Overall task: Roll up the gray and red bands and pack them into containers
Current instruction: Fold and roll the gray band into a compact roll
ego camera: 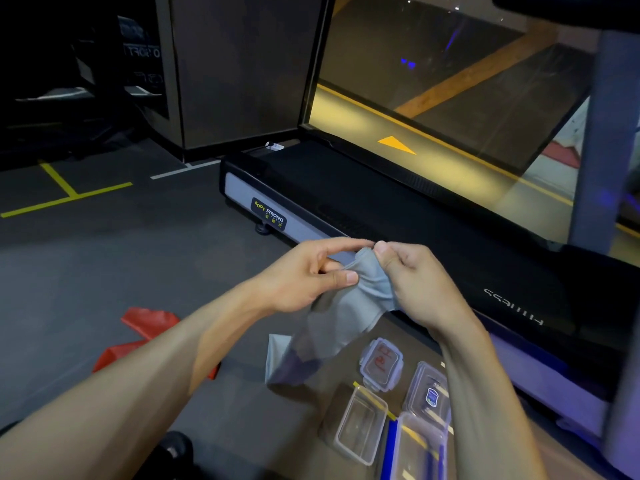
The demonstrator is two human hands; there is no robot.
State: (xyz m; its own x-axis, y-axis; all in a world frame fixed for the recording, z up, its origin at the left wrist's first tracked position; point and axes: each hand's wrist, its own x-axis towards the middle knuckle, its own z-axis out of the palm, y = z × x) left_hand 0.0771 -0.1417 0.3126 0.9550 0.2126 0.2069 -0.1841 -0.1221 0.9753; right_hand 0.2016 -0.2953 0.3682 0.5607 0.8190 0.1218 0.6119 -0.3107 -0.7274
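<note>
Hanging from both hands, the gray band point(346, 306) is held up in front of the treadmill point(381, 199), its upper edge bunched between the fingers and its lower end draped down to the floor point(104, 265). The band's top is pinched by the left hand point(311, 275) between thumb and curled fingers, and the same edge is gripped just beside it by the right hand point(412, 282), thumb on top. The two hands are nearly touching at the fingertips.

The red band point(145, 327) is left lying crumpled on the floor to the left, partly hidden behind the left forearm. Below the gray band, near the treadmill's side, two clear containers point(360, 424) are set open on the floor, and two lids point(381, 363) are laid just beyond them, one marked in red and one bearing a blue label. A yellow arrow point(394, 144) is seen on the floor beyond the glass.
</note>
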